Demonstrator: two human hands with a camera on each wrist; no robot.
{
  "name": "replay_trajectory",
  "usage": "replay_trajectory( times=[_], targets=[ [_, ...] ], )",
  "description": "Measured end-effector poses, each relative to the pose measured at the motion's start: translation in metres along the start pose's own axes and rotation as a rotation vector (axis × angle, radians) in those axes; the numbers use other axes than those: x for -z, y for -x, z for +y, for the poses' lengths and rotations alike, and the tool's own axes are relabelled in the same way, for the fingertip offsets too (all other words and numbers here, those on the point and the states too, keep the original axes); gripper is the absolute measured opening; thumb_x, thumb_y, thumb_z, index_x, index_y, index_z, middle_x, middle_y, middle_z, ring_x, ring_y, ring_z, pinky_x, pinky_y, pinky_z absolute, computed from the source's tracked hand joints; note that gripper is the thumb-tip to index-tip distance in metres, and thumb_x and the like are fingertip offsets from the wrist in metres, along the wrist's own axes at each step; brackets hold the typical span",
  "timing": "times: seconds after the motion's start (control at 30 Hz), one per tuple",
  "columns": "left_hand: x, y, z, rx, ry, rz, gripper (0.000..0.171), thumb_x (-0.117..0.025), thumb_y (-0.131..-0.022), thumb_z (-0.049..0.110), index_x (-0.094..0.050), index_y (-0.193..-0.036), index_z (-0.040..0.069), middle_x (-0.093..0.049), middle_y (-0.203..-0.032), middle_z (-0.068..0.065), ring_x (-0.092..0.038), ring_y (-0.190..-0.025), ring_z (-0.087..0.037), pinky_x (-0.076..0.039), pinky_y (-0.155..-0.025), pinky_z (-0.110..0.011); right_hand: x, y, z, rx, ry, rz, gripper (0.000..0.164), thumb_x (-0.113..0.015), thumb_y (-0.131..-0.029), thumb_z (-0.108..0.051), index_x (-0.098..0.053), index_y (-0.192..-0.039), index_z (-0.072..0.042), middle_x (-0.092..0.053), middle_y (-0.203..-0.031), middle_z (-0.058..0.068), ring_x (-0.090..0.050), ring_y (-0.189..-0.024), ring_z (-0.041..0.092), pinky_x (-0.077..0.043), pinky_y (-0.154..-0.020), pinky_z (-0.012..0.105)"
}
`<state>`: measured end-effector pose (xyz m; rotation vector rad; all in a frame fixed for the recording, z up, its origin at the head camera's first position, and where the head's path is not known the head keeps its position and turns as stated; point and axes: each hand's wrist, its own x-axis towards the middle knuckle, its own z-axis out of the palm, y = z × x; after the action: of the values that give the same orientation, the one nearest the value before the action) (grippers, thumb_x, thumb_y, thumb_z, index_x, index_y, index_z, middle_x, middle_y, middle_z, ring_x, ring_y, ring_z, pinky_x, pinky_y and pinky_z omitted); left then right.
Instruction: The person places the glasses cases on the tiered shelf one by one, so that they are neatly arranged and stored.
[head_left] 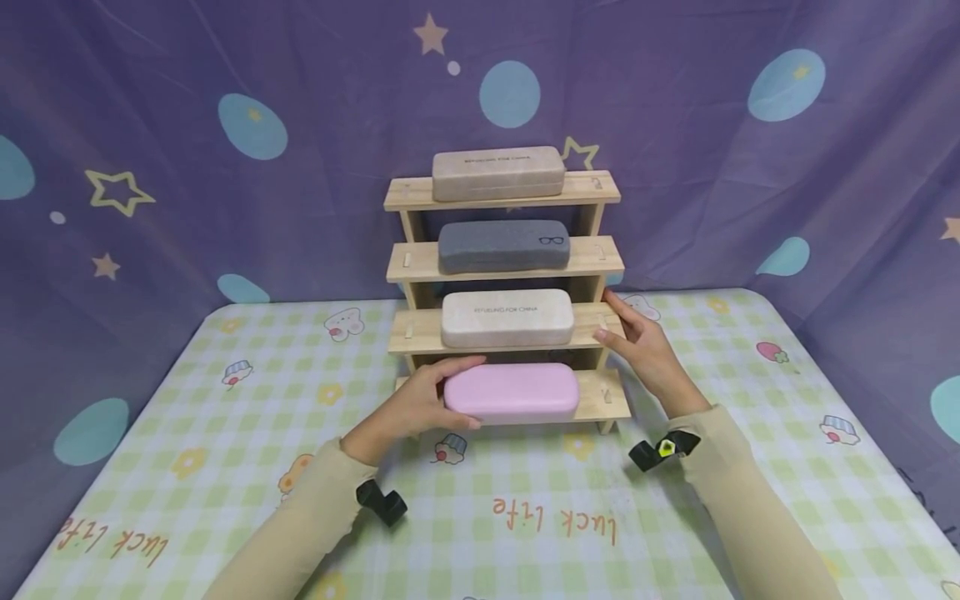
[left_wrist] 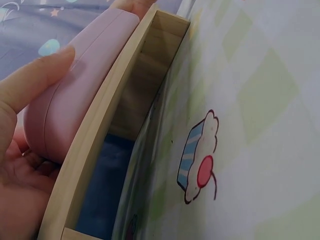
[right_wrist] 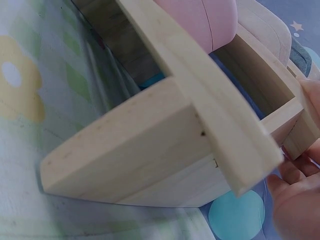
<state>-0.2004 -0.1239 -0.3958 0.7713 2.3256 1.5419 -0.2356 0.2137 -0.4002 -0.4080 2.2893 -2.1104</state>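
Observation:
A pink glasses case (head_left: 512,392) lies on the lowest step of a four-step wooden display rack (head_left: 506,265). My left hand (head_left: 411,404) grips the case's left end, thumb along the front and fingers behind. In the left wrist view, the thumb presses the side of the pink case (left_wrist: 80,85). My right hand (head_left: 654,358) holds the right end of the step above, thumb on top; its other fingers are partly hidden. The right wrist view shows part of that right hand (right_wrist: 300,195) at the rack's wooden edge (right_wrist: 225,125).
A white glasses case (head_left: 507,318), a grey-blue one (head_left: 504,247) and a beige one (head_left: 498,173) sit on the upper steps, one on each. The rack stands on a green checked tablecloth (head_left: 300,450). Behind it hangs a purple curtain (head_left: 337,100) with stars.

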Motion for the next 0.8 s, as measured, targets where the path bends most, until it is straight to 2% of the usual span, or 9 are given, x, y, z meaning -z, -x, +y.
replay_trajectory(
  times=[0.5,0.7,0.8],
  targets=[
    [0.003,0.0017,-0.0004,-0.028,0.027,-0.013,0.079,-0.083,-0.066,0.004,-0.048,-0.137,0.0,-0.053,-0.132,-0.015,-0.051,-0.105,-0.022,-0.044,-0.087,-0.028,-0.0003,0.0002,0.0002,-0.007,0.014,0.006,0.07,-0.06,-0.092,-0.009,-0.02,-0.149,-0.002,-0.018,-0.155,0.013,-0.02,-0.141,0.025,-0.029,-0.104,0.017],
    [0.0038,0.0047,-0.0027,-0.026,0.037,0.003,0.079,-0.083,-0.067,0.004,-0.047,-0.137,-0.001,-0.052,-0.133,-0.016,-0.052,-0.106,-0.022,-0.043,-0.089,-0.027,-0.0005,-0.0004,0.0011,-0.006,0.018,0.007,0.069,-0.059,-0.093,-0.009,-0.02,-0.149,-0.002,-0.019,-0.155,0.013,-0.021,-0.141,0.025,-0.03,-0.104,0.017],
    [0.0046,0.0073,-0.0032,-0.015,0.048,0.01,0.079,-0.083,-0.068,0.005,-0.047,-0.137,0.0,-0.051,-0.135,-0.016,-0.051,-0.111,-0.024,-0.041,-0.094,-0.031,0.0005,0.0,0.0005,-0.014,0.024,0.005,0.069,-0.059,-0.093,-0.009,-0.02,-0.149,-0.004,-0.019,-0.155,0.012,-0.021,-0.141,0.025,-0.03,-0.104,0.017]
  ],
)
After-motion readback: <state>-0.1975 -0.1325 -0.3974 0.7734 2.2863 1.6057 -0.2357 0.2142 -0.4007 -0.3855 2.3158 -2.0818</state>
